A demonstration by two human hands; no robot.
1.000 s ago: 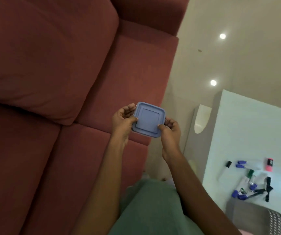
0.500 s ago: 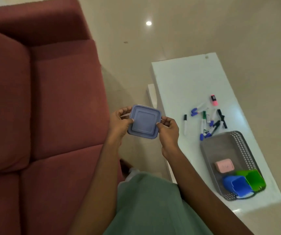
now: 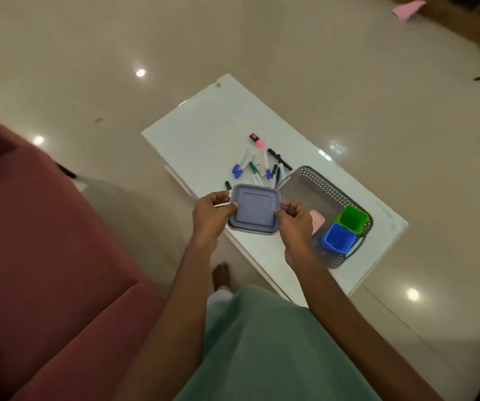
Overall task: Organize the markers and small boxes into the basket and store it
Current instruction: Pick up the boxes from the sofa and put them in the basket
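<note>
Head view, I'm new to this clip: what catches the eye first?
A blue-grey box, held between the left hand and right hand, fills the centre. Beyond it, markers lie scattered on the white table beside a grey basket holding a green box, a blue box and a pink box.

A home living room: red sofa [image 3: 44, 270], low white table [image 3: 204, 131] (glossy tiled floor [image 3: 349, 82]).

lavender lidded box [image 3: 254, 209], grey perforated basket [image 3: 317, 183], green cup [image 3: 352, 219], blue cup [image 3: 338, 238], maroon sofa [image 3: 44, 256], white table [image 3: 204, 125].
</note>
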